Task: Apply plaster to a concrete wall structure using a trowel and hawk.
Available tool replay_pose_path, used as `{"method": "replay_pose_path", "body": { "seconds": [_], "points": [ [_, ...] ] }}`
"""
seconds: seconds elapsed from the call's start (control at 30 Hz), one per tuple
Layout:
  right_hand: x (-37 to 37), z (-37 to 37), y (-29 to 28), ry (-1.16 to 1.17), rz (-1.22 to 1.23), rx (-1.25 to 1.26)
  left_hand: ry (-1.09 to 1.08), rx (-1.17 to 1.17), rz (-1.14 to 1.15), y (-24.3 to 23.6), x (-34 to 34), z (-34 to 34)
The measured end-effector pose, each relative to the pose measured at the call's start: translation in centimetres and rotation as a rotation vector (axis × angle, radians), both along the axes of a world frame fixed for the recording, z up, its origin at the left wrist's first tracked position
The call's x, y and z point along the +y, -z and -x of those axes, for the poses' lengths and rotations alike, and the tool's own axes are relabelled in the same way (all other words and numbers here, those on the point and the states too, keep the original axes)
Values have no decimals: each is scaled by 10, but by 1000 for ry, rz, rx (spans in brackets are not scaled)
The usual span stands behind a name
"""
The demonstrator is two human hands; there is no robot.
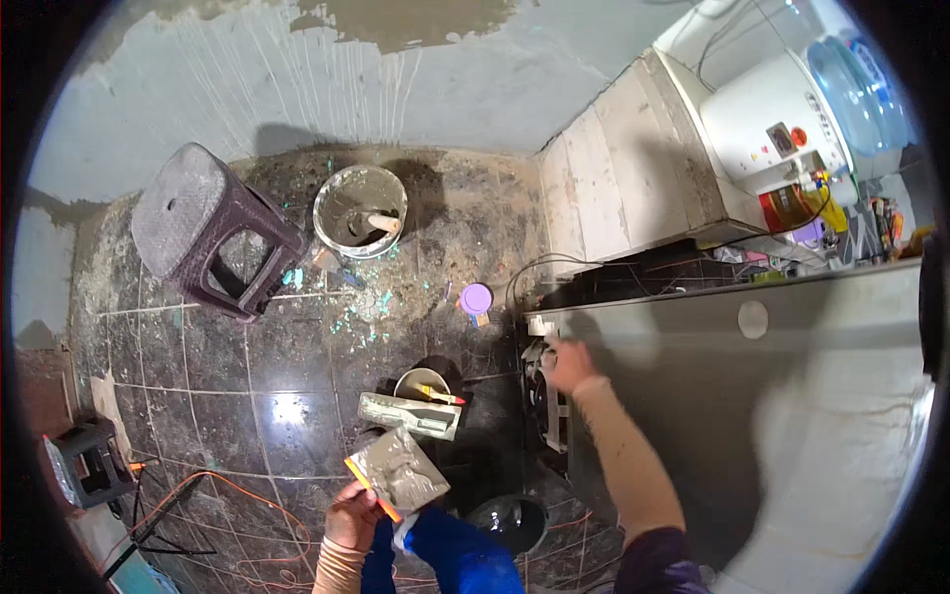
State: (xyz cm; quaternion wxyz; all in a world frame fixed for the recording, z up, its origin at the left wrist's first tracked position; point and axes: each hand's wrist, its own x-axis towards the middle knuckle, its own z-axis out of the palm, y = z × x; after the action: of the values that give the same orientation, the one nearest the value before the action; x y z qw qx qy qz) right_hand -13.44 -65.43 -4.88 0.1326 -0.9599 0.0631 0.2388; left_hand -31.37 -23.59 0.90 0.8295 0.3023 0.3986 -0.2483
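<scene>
My left hand (pixel 354 517) grips a flat, squarish plate (pixel 403 469) by its orange edge. Grey paste is smeared over the plate's top. At the left end of a long grey panel (pixel 673 396), my right hand (pixel 570 366) has its fingers curled, and anything in them is too small or hidden to make out. Beside that hand are white and dark parts (pixel 544 391) in the panel's end. Past the plate, a rectangular trowel (pixel 411 416) lies against a small round tub (pixel 423 379), with a yellow-and-red-handled tool (pixel 437 394) across it.
A bucket (pixel 358 210) with a tool in it stands near the far wall, beside a purple-grey plastic stool (pixel 213 228). A purple lid (pixel 476 298) and turquoise crumbs lie on the dark tiles. An orange cord (pixel 242 492) crosses the floor. A black bowl (pixel 510 523) sits by my legs.
</scene>
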Motion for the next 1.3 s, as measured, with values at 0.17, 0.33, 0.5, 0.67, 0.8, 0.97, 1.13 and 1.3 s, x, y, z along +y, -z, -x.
{"method": "replay_pose_path", "body": {
  "seconds": [0.17, 0.33, 0.5, 0.67, 0.8, 0.97, 1.13, 1.3],
  "points": [
    [-38, -78, -29, -345, 617, -50, -178, -44, -71, 20, -3, -30],
    [-78, -73, 13, -498, 813, -9, -276, -139, -40, 28, -35, -48],
    [-79, -66, 19, -467, 726, -113, -381, -116, -50, 27, -71, -49],
    [-62, -63, -13, -445, 656, 96, -438, -129, -45, 24, -80, -33],
    [-56, -63, -18, -455, 696, 178, -449, -139, -94, 31, -85, -25],
    [-57, -65, -22, -483, 769, 248, -476, -153, -98, 33, -105, -36],
    [-60, -57, -38, -517, 714, 248, -474, -187, -26, 37, -128, -59],
    [-77, -41, -40, -502, 632, 72, -406, -237, 12, 53, -142, -66]
  ]
}}
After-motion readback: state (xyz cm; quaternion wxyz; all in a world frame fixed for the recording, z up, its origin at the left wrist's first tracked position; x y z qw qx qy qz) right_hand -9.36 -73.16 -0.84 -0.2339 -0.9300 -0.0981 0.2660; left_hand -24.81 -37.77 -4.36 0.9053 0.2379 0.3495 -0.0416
